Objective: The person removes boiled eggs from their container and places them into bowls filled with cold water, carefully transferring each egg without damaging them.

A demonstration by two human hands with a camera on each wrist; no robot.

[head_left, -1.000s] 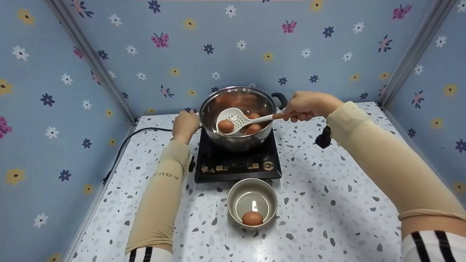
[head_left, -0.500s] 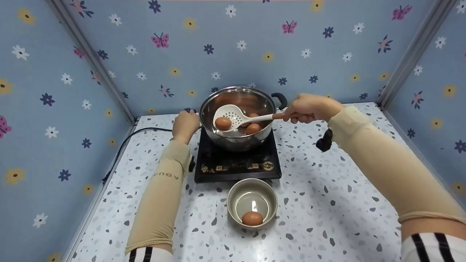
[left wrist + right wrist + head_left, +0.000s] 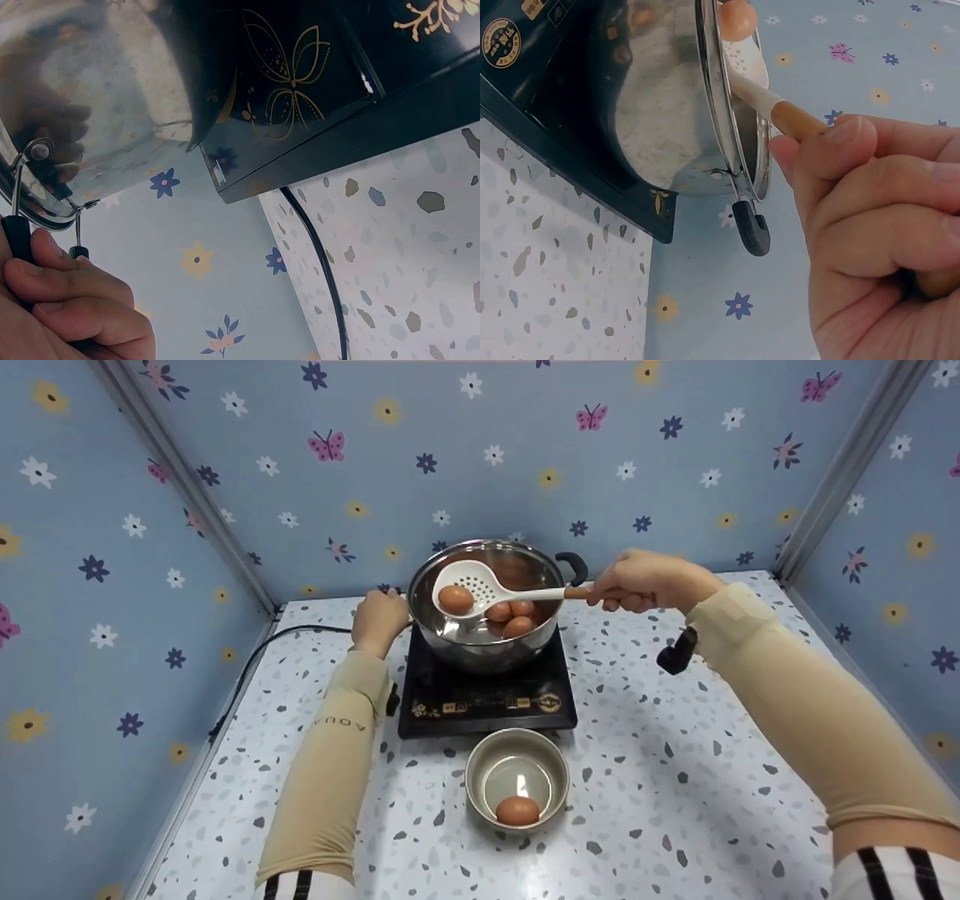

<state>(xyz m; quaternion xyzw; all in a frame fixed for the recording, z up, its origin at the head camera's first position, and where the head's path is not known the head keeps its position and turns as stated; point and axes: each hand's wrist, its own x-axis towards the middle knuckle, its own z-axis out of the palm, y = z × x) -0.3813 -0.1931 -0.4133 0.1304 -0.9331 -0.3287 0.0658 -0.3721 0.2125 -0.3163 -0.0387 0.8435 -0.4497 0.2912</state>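
My right hand [image 3: 637, 581] grips the wooden handle [image 3: 799, 121] of a white slotted spoon [image 3: 487, 585]. One brown egg [image 3: 456, 599] rests in the spoon's bowl, over the mouth of a steel pot [image 3: 480, 654]. Inside the pot, several more brown eggs [image 3: 518, 627] lie at the bottom right. My left hand [image 3: 379, 621] holds the pot's left handle [image 3: 16, 238], fingers curled round its black grip in the left wrist view. In front of the pot, a small round bowl [image 3: 517, 736] contains a single brown egg [image 3: 517, 811].
The pot sits on a black induction cooker [image 3: 487, 716], whose cord [image 3: 255, 660] runs off to the left. A black right pot handle [image 3: 574, 567] sticks out near my right hand. Flower-patterned panels [image 3: 450, 450] enclose the speckled table [image 3: 637, 780] at the back and sides.
The slotted spoon has risen slightly and shifted left with its egg, uncovering more of the eggs in the pot. My right hand rises a little too; the left keeps its hold on the handle.
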